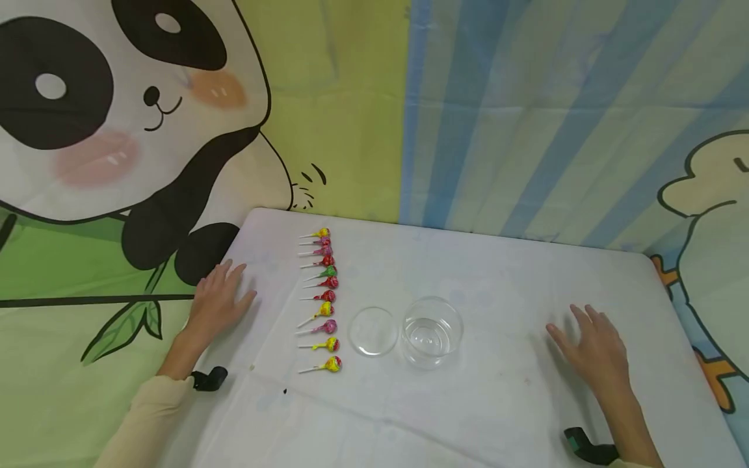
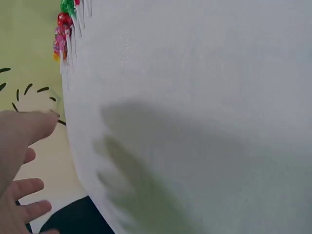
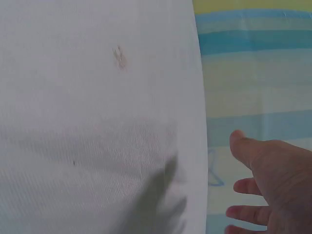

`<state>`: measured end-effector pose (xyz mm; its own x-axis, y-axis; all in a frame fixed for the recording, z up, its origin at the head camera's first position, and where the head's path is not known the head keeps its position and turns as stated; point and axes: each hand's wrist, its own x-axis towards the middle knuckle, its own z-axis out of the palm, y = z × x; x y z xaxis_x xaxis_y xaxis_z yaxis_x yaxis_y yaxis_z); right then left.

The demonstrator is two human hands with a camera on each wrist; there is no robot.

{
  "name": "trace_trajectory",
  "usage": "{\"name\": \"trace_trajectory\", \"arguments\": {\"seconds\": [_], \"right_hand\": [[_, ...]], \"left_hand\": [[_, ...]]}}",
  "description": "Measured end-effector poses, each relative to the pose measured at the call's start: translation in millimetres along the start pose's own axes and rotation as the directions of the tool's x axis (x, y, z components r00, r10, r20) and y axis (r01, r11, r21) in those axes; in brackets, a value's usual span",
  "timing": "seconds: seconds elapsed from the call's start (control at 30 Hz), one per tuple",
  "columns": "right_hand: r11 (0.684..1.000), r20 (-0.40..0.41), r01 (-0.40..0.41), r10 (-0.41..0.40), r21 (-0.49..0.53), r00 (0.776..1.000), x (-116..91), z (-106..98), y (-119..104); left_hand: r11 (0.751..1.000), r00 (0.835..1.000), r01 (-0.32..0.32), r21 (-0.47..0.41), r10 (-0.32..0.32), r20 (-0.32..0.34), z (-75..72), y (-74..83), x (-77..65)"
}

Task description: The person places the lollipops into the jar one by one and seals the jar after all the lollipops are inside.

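Eleven lollipops (image 1: 330,283) are set out in a single column on the white-covered table (image 1: 503,403), left of its middle, with their sticks pointed left and their wrapped heads to the right. One green wrapper is seen among red, pink and yellow ones, and yellow is shown at both ends of the column. Just beside the nearer heads, a round clear disc (image 1: 373,331) is laid flat. To the right of the disc, a clear round container (image 1: 432,351) is placed; whether the two are touching cannot be told.

Nothing is held by either hand. The left hand (image 1: 215,305) is held wide, its fingers and thumb spread, over the table's left edge, apart from the lollipops. The right hand (image 1: 597,351) is likewise opened out with the thumb apart, well to the right of the container. A shadow is cast on the cloth by each hand.

At each wrist a black device (image 1: 209,379) is seen, and the left forearm is covered by a pale sleeve (image 1: 152,403). Behind the table, a printed backdrop (image 1: 345,130) is hung, filled with a large panda (image 1: 193,149) and blue stripes.
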<state>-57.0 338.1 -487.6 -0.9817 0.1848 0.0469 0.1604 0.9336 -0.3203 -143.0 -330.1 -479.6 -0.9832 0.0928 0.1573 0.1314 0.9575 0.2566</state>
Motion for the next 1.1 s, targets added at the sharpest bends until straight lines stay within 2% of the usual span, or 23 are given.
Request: {"name": "trace_trajectory", "arguments": {"seconds": [0.1, 0.17, 0.23, 0.33, 0.4, 0.43, 0.5, 0.53, 0.57, 0.63, 0.7, 0.83, 0.97, 1.1], "right_hand": [[0.989, -0.023, 0.070, -0.068, 0.131, 0.997, -3, 4, -10], [0.965, -0.018, 0.125, -0.124, 0.230, 0.992, -5, 7, -18], [0.936, -0.016, 0.175, -0.178, 0.307, 0.984, -6, 12, -27], [0.893, 0.001, 0.234, -0.254, 0.383, 0.967, -9, 17, -43], [0.856, 0.007, 0.266, -0.300, 0.443, 0.954, -12, 21, -55], [0.836, 0.015, 0.276, -0.321, 0.475, 0.947, -13, 22, -60], [0.769, 0.055, 0.273, -0.370, 0.578, 0.927, -18, 23, -73], [0.741, 0.063, 0.273, -0.391, 0.613, 0.918, -19, 24, -78], [0.714, 0.068, 0.270, -0.406, 0.646, 0.911, -21, 25, -84], [0.678, 0.092, 0.254, -0.430, 0.690, 0.898, -25, 27, -94], [0.658, 0.099, 0.252, -0.447, 0.709, 0.889, -27, 31, -103], [0.650, 0.115, 0.240, -0.454, 0.721, 0.883, -28, 40, -114], [0.632, 0.145, 0.209, -0.461, 0.746, 0.876, -29, 46, -122], [0.622, 0.158, 0.195, -0.466, 0.758, 0.871, -32, 50, -128]], "left_hand": [[0.997, 0.988, -0.057, -0.049, 0.049, -0.147, 1.3, 7.0, 1.9], [0.994, 0.981, -0.085, -0.071, 0.071, -0.182, 1.6, 10.1, 3.3], [0.992, 0.978, -0.106, -0.071, 0.091, -0.187, 2.5, 11.5, 4.5], [0.992, 0.982, -0.105, -0.075, 0.091, -0.165, 4.3, 12.4, 6.1], [0.991, 0.990, -0.076, -0.111, 0.062, -0.124, 6.5, 12.0, 7.5], [0.986, 0.996, -0.049, -0.156, 0.036, -0.084, 7.6, 12.1, 8.3], [0.964, 1.000, 0.028, -0.263, -0.025, 0.015, 11.1, 11.0, 10.8], [0.946, 0.996, 0.078, -0.316, -0.061, 0.065, 13.1, 9.9, 12.5], [0.920, 0.989, 0.130, -0.370, -0.096, 0.111, 15.0, 8.7, 14.6], [0.862, 0.972, 0.220, -0.457, -0.155, 0.176, 18.3, 6.1, 20.2], [0.820, 0.962, 0.266, -0.506, -0.191, 0.196, 21.1, 3.4, 27.3], [0.736, 0.955, 0.296, -0.609, -0.208, 0.213, 24.4, 1.5, 44.2], [0.700, 0.955, 0.290, -0.653, -0.169, 0.243, 29.8, 2.1, 61.8], [0.713, 0.955, 0.262, -0.651, -0.093, 0.282, 37.7, 4.0, 77.3]]}}
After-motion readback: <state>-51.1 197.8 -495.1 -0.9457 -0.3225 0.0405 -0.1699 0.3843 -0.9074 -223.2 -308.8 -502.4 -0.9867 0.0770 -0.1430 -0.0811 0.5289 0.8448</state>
